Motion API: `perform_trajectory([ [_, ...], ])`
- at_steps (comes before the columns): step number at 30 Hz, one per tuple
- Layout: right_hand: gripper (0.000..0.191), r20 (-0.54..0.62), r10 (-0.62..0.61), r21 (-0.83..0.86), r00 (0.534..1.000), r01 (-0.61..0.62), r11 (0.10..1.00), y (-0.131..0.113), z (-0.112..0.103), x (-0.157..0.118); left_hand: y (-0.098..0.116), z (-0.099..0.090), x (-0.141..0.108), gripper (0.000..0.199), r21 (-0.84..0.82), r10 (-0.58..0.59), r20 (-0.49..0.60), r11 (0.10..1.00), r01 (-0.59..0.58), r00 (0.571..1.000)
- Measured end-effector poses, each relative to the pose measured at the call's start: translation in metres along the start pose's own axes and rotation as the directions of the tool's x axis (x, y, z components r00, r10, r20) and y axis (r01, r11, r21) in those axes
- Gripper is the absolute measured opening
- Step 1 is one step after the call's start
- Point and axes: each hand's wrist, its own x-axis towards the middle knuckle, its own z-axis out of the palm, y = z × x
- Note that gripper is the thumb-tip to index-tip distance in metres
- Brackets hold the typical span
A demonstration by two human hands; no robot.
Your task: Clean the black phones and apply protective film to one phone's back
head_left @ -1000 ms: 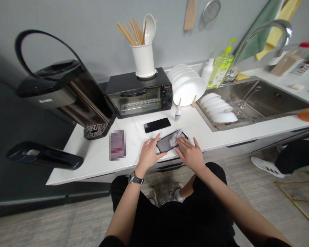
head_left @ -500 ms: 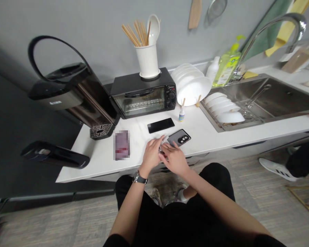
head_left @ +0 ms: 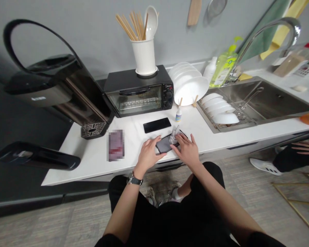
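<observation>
A grey, black-edged phone case (head_left: 163,144) lies back up on the counter, with its right end covered. My left hand (head_left: 148,154) holds it at the left end, thumb at the near edge and fingers at the far side. A crumpled greyish wipe (head_left: 174,136) is pressed against the case under the fingers of my right hand (head_left: 187,149). Just behind lies a black phone (head_left: 157,125), screen up. A small white bottle (head_left: 178,114) with a blue and yellow label stands to the right of that phone.
A pixelated purple item (head_left: 115,145) lies left of my hands. Beyond it are a dark drinks machine (head_left: 87,99) and a black flask-like object (head_left: 48,157). A toaster oven (head_left: 140,97), plates (head_left: 192,91) and a sink (head_left: 273,120) line the back and right. Another person's hand (head_left: 307,147) shows at right.
My hands have moved apart. The right hand has slid the wipe rightward, over the camera end of the case, while my left hand now sits at its left end. The view has shifted slightly.
</observation>
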Motion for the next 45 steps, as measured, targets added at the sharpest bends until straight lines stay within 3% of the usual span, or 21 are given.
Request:
perform_trajectory([
  [4,0.051,0.088,-0.137,0.108,0.987,0.127,0.986,-0.056,0.014,0.006,-0.006,-0.001,-0.002,0.077,0.004,0.012,0.006,1.000,-0.012,1.000],
  [7,0.046,0.137,-0.204,0.186,0.969,0.177,0.966,-0.071,0.007,-0.003,-0.008,0.000,-0.005,0.078,0.009,0.027,0.013,1.000,-0.028,1.000],
  [13,0.040,0.156,-0.182,0.137,0.971,0.162,0.977,-0.022,-0.020,-0.022,-0.002,0.003,-0.006,0.092,0.035,0.001,-0.025,0.999,0.000,1.000],
  [19,0.048,0.097,-0.049,-0.041,0.994,0.053,0.998,0.021,-0.019,-0.013,0.000,0.001,-0.003,0.090,0.018,0.020,-0.036,1.000,-0.019,0.999],
  [22,0.052,0.061,-0.037,-0.029,0.997,0.039,0.999,0.015,-0.009,-0.007,0.000,0.001,-0.002,0.087,0.002,0.019,-0.032,1.000,-0.019,0.999],
  [25,0.053,0.038,-0.044,0.010,0.998,0.044,0.999,-0.011,0.002,0.000,-0.002,0.001,-0.002,0.085,-0.008,0.021,-0.023,1.000,-0.022,1.000],
  [29,0.052,0.106,-0.184,0.114,0.977,0.172,0.978,-0.052,0.007,-0.001,-0.005,0.000,-0.005,0.084,0.002,0.020,-0.005,1.000,-0.020,1.000],
  [31,0.050,0.143,-0.255,0.177,0.956,0.229,0.957,-0.060,0.003,-0.009,-0.005,0.000,-0.006,0.086,0.019,0.010,0.006,1.000,-0.010,1.000],
  [34,0.043,0.163,-0.249,0.196,0.955,0.216,0.956,-0.046,-0.007,-0.021,-0.003,0.000,-0.008,0.088,0.025,0.005,-0.012,1.000,-0.005,1.000],
  [40,0.044,0.106,-0.089,0.000,0.990,0.090,0.996,0.021,-0.022,-0.015,0.001,0.001,-0.004,0.091,0.020,0.010,-0.021,1.000,-0.009,1.000],
  [42,0.048,0.077,-0.056,-0.040,0.995,0.059,0.997,0.024,-0.017,-0.009,0.001,0.001,-0.002,0.090,0.022,0.019,-0.013,1.000,-0.019,1.000],
  [45,0.050,0.064,-0.076,-0.006,0.995,0.077,0.997,-0.003,-0.002,-0.002,-0.001,0.001,-0.001,0.088,0.027,0.036,-0.004,0.999,-0.035,0.999],
])
